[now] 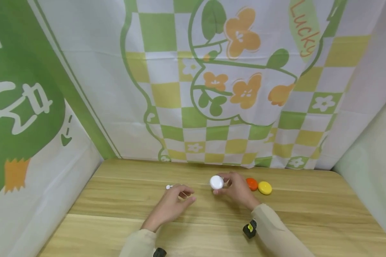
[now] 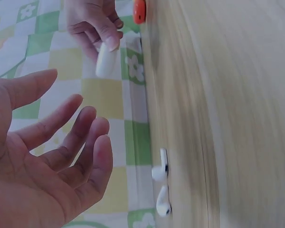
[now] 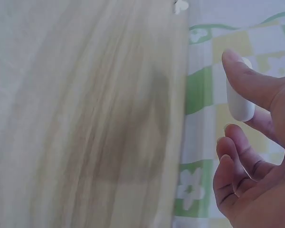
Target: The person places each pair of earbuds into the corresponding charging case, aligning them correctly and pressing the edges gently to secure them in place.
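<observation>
Between thumb and fingers, my right hand (image 1: pixel 239 190) pinches a small white rounded earbud case (image 1: pixel 216 182), held up off the table. The right wrist view shows the case (image 3: pixel 240 102) edge-on, with the other fingers curled loosely below it. My left hand (image 1: pixel 171 206) hovers to the left, fingers relaxed and holding nothing. Two white earbuds lie on the wood beyond the left hand: one earbud (image 2: pixel 159 172) and, beside it, a second earbud (image 2: pixel 163 203). In the head view the left hand mostly hides the earbuds (image 1: pixel 169 186).
Just right of my right hand lie an orange-red rounded case (image 1: pixel 252 184) and a yellow one (image 1: pixel 265 187), side by side on the wooden table (image 1: pixel 292 214). A patterned cloth (image 1: pixel 193 135) hangs along the table's back edge, with more cloth at both sides.
</observation>
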`<state>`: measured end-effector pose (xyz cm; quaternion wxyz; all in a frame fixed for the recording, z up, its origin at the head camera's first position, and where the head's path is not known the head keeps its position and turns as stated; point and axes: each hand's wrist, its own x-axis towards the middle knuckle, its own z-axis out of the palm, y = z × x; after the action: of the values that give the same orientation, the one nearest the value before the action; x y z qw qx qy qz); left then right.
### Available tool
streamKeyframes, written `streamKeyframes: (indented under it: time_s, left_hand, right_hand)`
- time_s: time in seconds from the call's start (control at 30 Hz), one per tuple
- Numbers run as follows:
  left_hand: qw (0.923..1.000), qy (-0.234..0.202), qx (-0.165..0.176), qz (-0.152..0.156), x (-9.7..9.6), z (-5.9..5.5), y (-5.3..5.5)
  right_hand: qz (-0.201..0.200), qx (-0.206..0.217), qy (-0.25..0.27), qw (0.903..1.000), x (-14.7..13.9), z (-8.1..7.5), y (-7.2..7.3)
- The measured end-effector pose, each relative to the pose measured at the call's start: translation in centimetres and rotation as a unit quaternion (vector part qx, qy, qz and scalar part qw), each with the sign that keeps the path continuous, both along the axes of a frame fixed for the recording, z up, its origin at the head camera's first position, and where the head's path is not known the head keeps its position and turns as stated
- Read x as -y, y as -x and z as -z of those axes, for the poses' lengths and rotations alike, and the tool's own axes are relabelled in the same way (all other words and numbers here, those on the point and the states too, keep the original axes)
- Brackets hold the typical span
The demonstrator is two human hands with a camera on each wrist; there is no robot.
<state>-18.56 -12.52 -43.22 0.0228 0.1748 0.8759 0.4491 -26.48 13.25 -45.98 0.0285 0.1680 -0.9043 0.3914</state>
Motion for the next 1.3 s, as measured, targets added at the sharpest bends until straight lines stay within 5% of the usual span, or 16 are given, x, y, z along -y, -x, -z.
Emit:
streamKeyframes:
  time_s: [0.23,0.53,0.93,1.13,1.3]
  left_hand:
    - [0.9982,-0.046,0.015,0.036,-1.6,-0.1,0.6]
    - [0.9966,-0.072,0.024,0.034,-3.2,-0.3,0.9]
    - [0.9927,-0.102,0.040,0.051,-3.7,-0.9,0.6]
    - [0.9920,-0.113,0.023,0.051,-3.7,-1.2,0.3]
    - [0.9927,-0.113,0.004,0.040,-3.7,-1.4,0.1]
  right_hand:
    - [-0.023,-0.061,0.015,0.9978,-0.4,-1.3,-2.6]
    - [-0.033,-0.113,0.021,0.9929,0.1,-2.5,-5.7]
    - [-0.061,-0.177,0.030,0.9818,0.2,-2.7,-6.9]
    - [-0.060,-0.176,0.065,0.9805,0.0,-2.8,-7.0]
    - [-0.053,-0.110,0.109,0.9866,-0.4,-2.9,-7.1]
